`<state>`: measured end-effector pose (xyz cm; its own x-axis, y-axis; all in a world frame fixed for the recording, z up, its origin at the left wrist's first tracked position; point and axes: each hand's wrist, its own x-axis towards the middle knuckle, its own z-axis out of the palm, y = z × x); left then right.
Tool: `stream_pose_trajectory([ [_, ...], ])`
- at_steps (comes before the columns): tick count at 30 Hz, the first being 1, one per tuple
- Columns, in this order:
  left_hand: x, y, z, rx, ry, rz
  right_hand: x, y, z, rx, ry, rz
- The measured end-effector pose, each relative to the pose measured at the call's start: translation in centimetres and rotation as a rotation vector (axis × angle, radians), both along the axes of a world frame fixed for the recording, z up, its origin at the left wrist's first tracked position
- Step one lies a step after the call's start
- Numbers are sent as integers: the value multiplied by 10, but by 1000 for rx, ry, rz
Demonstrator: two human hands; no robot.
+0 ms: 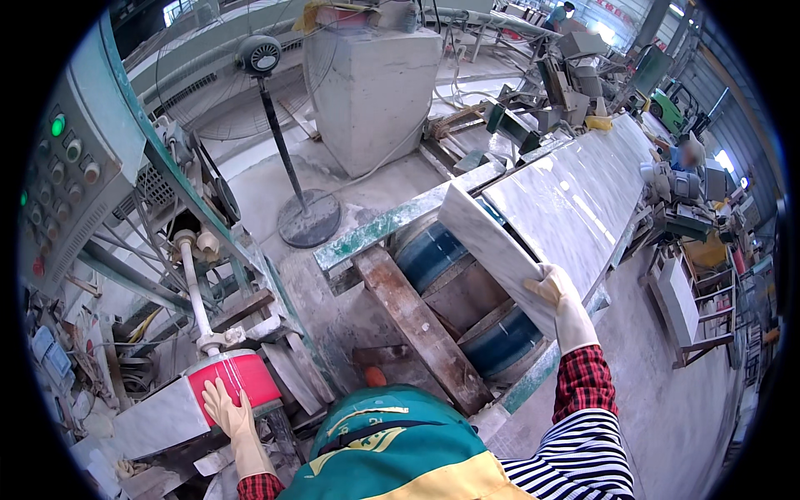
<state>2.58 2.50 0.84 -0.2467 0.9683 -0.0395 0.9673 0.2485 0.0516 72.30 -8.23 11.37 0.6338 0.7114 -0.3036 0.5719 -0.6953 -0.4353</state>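
Observation:
My left hand (pixel 223 407), in a cream rubber glove, lies with fingers spread against a red roller (pixel 257 375) at lower left. Beside that roller, a pale marble slab (pixel 162 417) sticks out to the left. In a matching glove, my right hand (pixel 560 302) grips the near edge of a tilted white marble slab (pixel 487 250). This slab stands partly raised over blue rollers (pixel 502 340), next to a larger grey-veined marble surface (pixel 575 200) that stretches to the far right. My right thumb is partly hidden.
A rusty beam (pixel 421 333) crosses before the blue rollers. At left is a control panel (pixel 71 171) with lit green buttons. A fan on a stand (pixel 283 146) rises beyond, near a big pale block (pixel 371 92). A rack (pixel 708 317) stands right; people (pixel 557 17) are far off.

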Motion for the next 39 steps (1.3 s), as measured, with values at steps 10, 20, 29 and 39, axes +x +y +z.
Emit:
stream_pose_trajectory([
  [10, -7, 1, -3, 8, 24, 24, -6, 0, 4, -12, -7, 12],
  [20, -16, -1, -10, 35, 34, 37, -13, 0, 9, 2, -4, 23],
  [29, -23, -5, -11, 35, 35, 74, -20, 1, 8, -59, -60, 61],
  [39, -27, -7, -3, 40, 56, 41, -31, 1, 14, -103, -191, 112],
])
